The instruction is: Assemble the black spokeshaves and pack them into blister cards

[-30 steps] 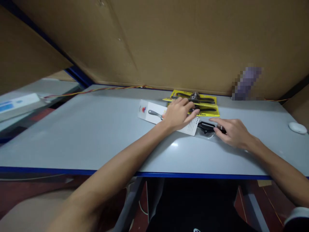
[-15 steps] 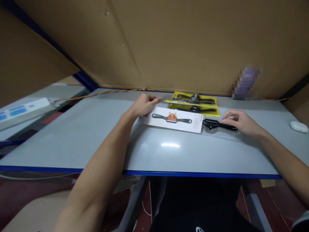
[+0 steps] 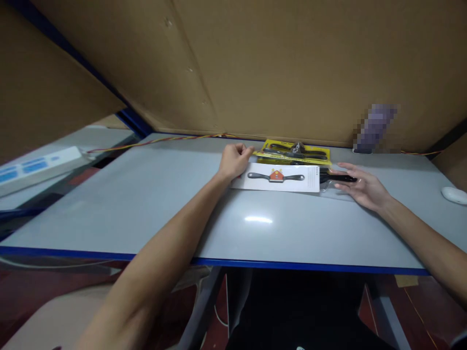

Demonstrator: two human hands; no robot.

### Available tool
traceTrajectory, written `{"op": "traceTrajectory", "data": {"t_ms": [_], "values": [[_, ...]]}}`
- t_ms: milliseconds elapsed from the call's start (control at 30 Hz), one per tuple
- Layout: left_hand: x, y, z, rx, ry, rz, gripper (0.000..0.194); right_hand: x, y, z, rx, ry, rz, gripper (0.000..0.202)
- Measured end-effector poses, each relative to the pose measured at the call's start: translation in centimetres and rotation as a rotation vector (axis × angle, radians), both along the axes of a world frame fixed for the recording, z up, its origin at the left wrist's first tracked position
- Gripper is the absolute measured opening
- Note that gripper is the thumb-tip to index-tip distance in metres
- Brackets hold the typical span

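Observation:
A white printed card (image 3: pixel 284 187) with a picture of a two-handled tool lies across the middle of the table, partly out of its clear plastic sleeve. My left hand (image 3: pixel 236 159) is closed at the card's left end, its fingers pressed together on it. From the right end of the card sticks out a black tool (image 3: pixel 341 178). Around its handle my right hand (image 3: pixel 361 187) is spread, thumb and fingers apart, at the right end of the plastic. Just behind lie yellow packages (image 3: pixel 316 150) holding dark tools, partly covered by the card.
Behind the table (image 3: pixel 164 214) stands a brown board (image 3: pixel 277 73). A white power strip (image 3: pixel 44 167) sits at the left, with a twisted cable (image 3: pixel 164 140) along the back. A white case (image 3: pixel 454 195) lies far right, near a blurred purple object (image 3: pixel 375 129).
The card with the black tool has moved right and a little back, now covering more of the yellow packages. My left hand has gone along with it. My right hand's fingers have spread.

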State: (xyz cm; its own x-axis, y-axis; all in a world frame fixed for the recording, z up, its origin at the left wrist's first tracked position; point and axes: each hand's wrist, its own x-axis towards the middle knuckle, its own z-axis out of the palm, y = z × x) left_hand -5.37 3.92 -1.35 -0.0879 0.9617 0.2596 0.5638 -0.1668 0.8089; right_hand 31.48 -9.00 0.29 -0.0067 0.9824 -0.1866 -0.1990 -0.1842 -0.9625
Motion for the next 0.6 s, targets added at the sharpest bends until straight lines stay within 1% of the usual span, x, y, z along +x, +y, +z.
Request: {"op": "traceTrajectory", "data": {"t_ms": [100,233,333,433,533,600], "values": [[2.1,-0.7,-0.4,0.064,-0.086,-0.019,0.048,-0.3,-0.2,-0.1,-0.005,0.006,0.031,0.04],[3.1,-1.2,-0.4,0.063,-0.192,-0.05,0.051,-0.8,-0.5,-0.4,-0.001,0.008,0.069,0.047],[3.4,-1.7,0.1,0.165,-0.18,-0.056,0.054,-1.5,-0.8,-0.5,0.021,0.01,0.095,0.052],[4.1,-2.8,0.6,0.27,-0.159,-0.053,0.057,-2.5,-1.0,-0.7,0.043,0.005,0.096,0.055],[5.1,-3.8,0.7,0.292,-0.162,-0.028,0.054,-3.4,-1.2,-0.8,0.054,-0.033,0.058,0.054],[5.5,-4.1,0.5,0.282,-0.177,-0.017,0.049,-3.7,-1.4,-0.9,0.066,-0.066,0.034,0.053]]}}
